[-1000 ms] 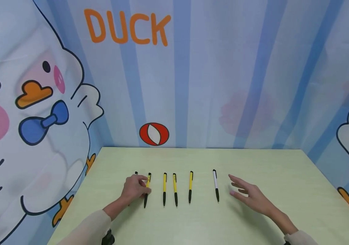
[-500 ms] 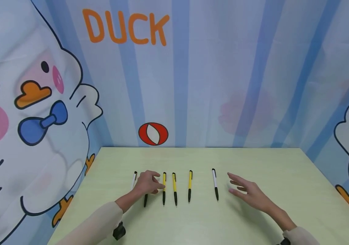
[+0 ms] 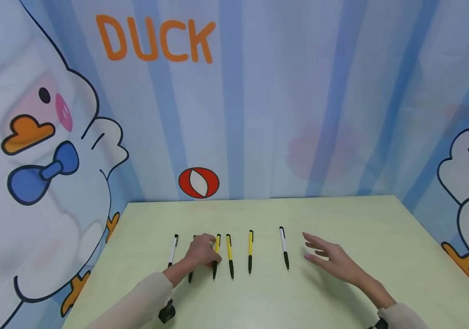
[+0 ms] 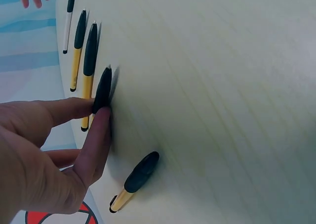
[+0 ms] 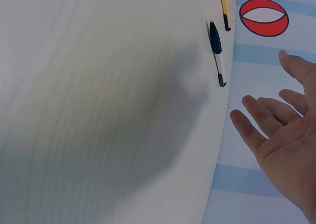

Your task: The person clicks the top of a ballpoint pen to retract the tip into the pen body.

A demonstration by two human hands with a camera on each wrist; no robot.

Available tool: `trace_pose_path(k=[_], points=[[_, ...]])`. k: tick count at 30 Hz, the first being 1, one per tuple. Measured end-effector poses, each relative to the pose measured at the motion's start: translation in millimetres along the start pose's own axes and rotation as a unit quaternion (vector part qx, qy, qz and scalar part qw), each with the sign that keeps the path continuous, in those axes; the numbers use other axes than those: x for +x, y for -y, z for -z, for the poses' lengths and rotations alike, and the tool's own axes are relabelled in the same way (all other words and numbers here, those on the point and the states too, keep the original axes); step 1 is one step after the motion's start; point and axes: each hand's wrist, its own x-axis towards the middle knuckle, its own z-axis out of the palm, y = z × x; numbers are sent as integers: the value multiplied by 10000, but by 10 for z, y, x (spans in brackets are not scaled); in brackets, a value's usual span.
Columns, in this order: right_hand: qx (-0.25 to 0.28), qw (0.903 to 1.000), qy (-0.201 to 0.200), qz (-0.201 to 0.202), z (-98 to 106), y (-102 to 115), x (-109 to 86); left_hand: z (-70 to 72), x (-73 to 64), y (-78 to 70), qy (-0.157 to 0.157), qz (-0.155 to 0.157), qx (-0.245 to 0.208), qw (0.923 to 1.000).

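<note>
The left hand (image 3: 201, 251) pinches a yellow pen (image 4: 102, 89) in its fingertips, probably because so slim a barrel suits little else; it is third from the left of six, the gaps apparently leaving finger room. The right hand (image 3: 334, 263), fingers loosely spread, hangs empty near the rightmost pen (image 3: 282, 236), seemingly unneeded for a one-handed pinch.

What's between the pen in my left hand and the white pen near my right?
Two pens lie there in the head view: the first yellow pen, beside the held pen, then the second yellow pen, nearer the white pen.
</note>
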Motion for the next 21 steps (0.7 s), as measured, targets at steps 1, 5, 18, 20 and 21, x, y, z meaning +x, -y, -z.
trace_pose_path(k=[1,5,18,20,21], points=[[12,10000,0,30,-3,6,9,11,-7,8,-35,-14,-28,10000],[45,10000,-6,78,-7,24,23,50,-30,25,-60,-4,-156,9999],[53,9995,-35,306,-26,87,112,227,-270,-36,107,61,-1375,9904],[74,9996,2,269,-32,113,138,240,-313,-76,109,21,-1596,9871],[90,9996,18,256,-37,128,151,242,-333,-98,106,0,-1694,9855]])
